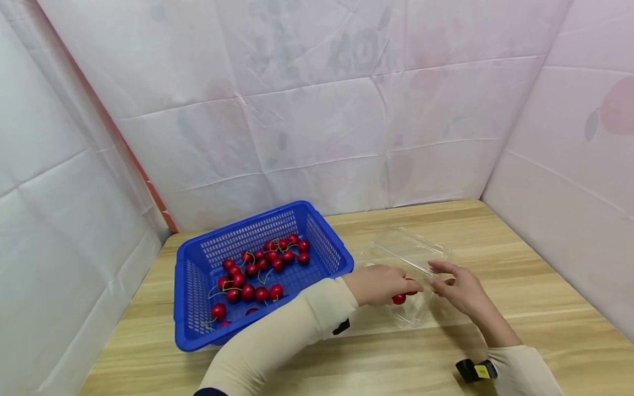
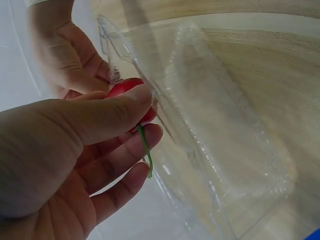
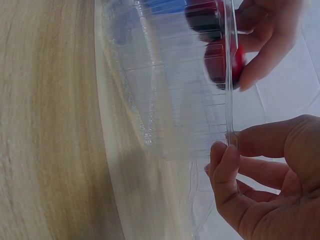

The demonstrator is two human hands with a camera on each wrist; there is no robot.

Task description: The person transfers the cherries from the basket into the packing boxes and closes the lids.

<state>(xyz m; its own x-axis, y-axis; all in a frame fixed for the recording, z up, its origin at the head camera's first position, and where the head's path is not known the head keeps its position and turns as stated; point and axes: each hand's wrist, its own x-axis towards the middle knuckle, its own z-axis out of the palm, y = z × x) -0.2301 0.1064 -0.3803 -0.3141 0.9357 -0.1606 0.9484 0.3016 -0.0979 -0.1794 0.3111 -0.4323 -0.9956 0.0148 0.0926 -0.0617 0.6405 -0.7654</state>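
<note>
My left hand [image 1: 378, 284] reaches over a clear plastic clamshell box [image 1: 410, 314] and pinches red cherries [image 1: 398, 299] between thumb and fingers. Seen from the left wrist, a green stem hangs below a cherry [image 2: 149, 115], under the thumb. Two cherries [image 3: 216, 64] show through the box wall in the right wrist view, beside the left fingers, at the box's open side. My right hand [image 3: 265, 175] pinches the rim of the box with thumb and fingertips. The box's lid [image 1: 403, 245] lies folded back, away from me.
A blue plastic basket [image 1: 180, 300] with many loose, stemmed cherries [image 1: 261, 294] stands left of the box, partly behind the left sleeve. Both rest on a wooden table [image 1: 525, 286]. White printed sheeting [image 1: 317, 126] rises behind the table and on both sides.
</note>
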